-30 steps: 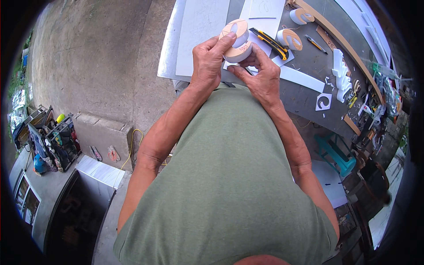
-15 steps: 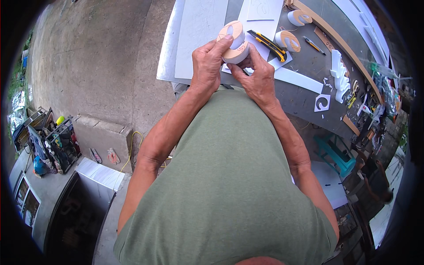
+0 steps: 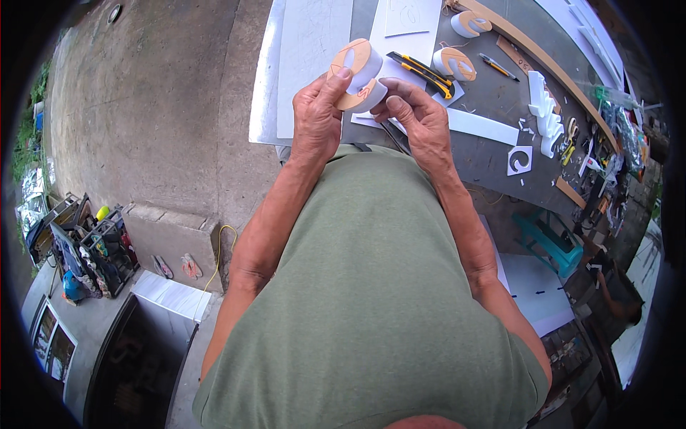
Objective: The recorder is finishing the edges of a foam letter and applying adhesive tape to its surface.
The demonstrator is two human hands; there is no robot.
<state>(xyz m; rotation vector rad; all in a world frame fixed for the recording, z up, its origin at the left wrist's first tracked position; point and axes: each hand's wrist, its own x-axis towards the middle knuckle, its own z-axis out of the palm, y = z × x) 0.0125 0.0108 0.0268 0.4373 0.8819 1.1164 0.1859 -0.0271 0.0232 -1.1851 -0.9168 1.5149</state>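
Note:
A thick cut-out letter (image 3: 366,66) with a tan face and white sides is held up over the near edge of the table. My left hand (image 3: 318,118) is closed on its left side, the thumb lying across the tan face. Beside the letter's lower right end, my right hand (image 3: 421,121) is closed in a pinch, its fingertips at the white side wall. Whatever lies between those fingertips is hidden. Just beyond on the table lies a yellow-and-black utility knife (image 3: 423,74). Two similar cut-out letters, a nearer one (image 3: 454,64) and a farther one (image 3: 470,23), stand past it.
On the dark table (image 3: 475,161) are a white strip (image 3: 482,126), a pen-like cutter (image 3: 498,66), a white foam piece (image 3: 544,114), a square offcut (image 3: 519,161) and scissors (image 3: 569,139). A long brown strip (image 3: 564,86) curves along the right. A green stool (image 3: 549,243) stands below.
The cut-out letter has shifted left with my left hand and turned slightly. My right hand's thumb has moved up toward its fingers, and its grip around the letter's right side has loosened.

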